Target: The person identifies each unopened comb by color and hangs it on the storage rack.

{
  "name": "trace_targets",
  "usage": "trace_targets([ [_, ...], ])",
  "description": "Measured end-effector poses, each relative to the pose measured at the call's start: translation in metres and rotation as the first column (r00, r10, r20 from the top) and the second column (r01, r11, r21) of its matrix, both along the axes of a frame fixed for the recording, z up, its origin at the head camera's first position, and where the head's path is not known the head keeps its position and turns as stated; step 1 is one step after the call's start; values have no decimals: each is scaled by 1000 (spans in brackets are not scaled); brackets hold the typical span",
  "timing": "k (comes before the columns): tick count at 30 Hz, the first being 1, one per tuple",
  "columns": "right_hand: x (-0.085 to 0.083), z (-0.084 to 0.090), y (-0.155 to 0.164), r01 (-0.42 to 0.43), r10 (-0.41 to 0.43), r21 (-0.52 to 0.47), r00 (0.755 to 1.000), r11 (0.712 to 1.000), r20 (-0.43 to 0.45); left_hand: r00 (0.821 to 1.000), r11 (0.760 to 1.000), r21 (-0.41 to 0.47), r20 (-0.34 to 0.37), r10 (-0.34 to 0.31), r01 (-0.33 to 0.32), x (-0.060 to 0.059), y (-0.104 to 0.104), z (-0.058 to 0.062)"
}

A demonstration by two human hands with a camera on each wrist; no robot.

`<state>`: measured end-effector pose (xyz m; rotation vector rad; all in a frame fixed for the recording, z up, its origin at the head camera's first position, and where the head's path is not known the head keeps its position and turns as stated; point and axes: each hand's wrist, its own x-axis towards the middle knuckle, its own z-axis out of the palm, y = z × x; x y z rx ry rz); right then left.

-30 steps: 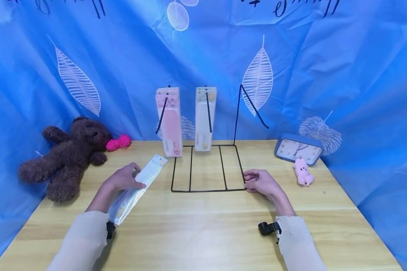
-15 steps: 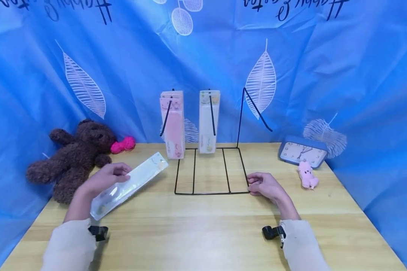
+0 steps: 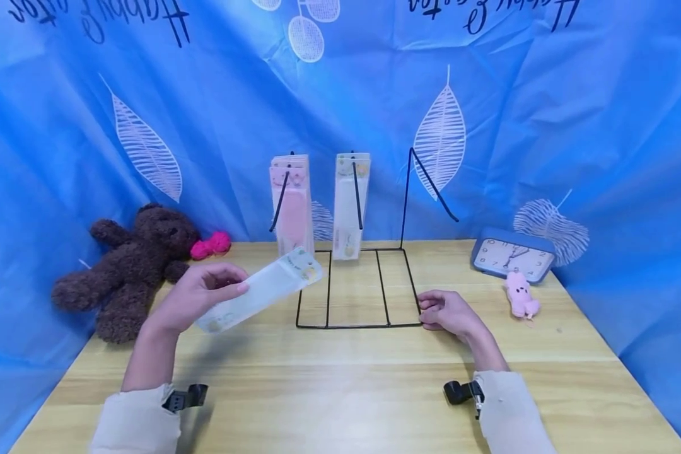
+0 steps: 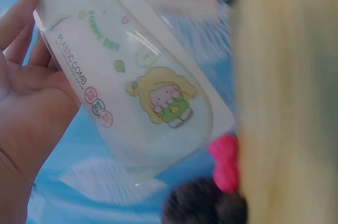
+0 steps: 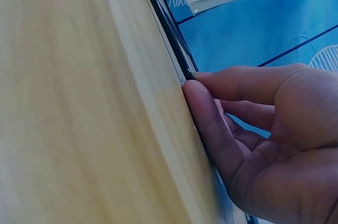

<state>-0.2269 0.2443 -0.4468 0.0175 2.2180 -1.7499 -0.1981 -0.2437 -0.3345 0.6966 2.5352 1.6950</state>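
My left hand (image 3: 204, 293) pinches a packaged plastic comb (image 3: 267, 291) by its edge, above the table and left of the rack. In the left wrist view the clear comb package (image 4: 132, 92) shows "PLASTIC COMB" print and a cartoon girl. My right hand (image 3: 451, 315) pinches the front right corner of a black wire display rack (image 3: 357, 326); the right wrist view shows thumb and forefinger on the wire. Pink comb packages (image 3: 292, 211) hang on the rack's left hook, pale green ones (image 3: 349, 208) on the middle hook. The right hook (image 3: 434, 186) carries nothing.
A brown teddy bear (image 3: 142, 271) with a pink bow (image 3: 211, 244) lies at the table's left. At the right stand a blue clock (image 3: 513, 255) and a small pink plush toy (image 3: 521, 295). Blue printed cloth (image 3: 340, 82) hangs behind the wooden table (image 3: 329, 397).
My left hand first drew left with the comb package, then raised it and brought it right toward the rack. My right hand keeps its hold on the rack corner. The head view has shifted slightly.
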Motion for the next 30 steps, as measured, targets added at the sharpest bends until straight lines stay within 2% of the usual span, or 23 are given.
trace_targets([
  [3, 2, -1, 0, -6, 6, 4, 1000, 1000, 0, 998, 998, 59, -58, -26, 29, 5, 18, 8],
  [7, 2, 1, -1, -3, 3, -1, 1000, 1000, -3, 993, 997, 79, -115, -2, 11, 5, 41, 19],
  [13, 2, 2, 2, -1, 1, 9, 1000, 1000, -1, 989, 994, 112, -146, 5, 11, 2, 69, 36],
  [17, 2, 0, 4, 25, -25, 1, 1000, 1000, 2, 990, 994, 110, -140, 23, -7, -1, 83, 43],
  [24, 5, -3, 4, -1, 1, -22, 1000, 1000, 18, 992, 993, 91, -91, 89, -81, 0, 96, 41],
  [30, 3, -1, 2, -9, 9, -15, 1000, 1000, -4, 978, 979, 78, -83, 193, -186, -1, 99, 34],
])
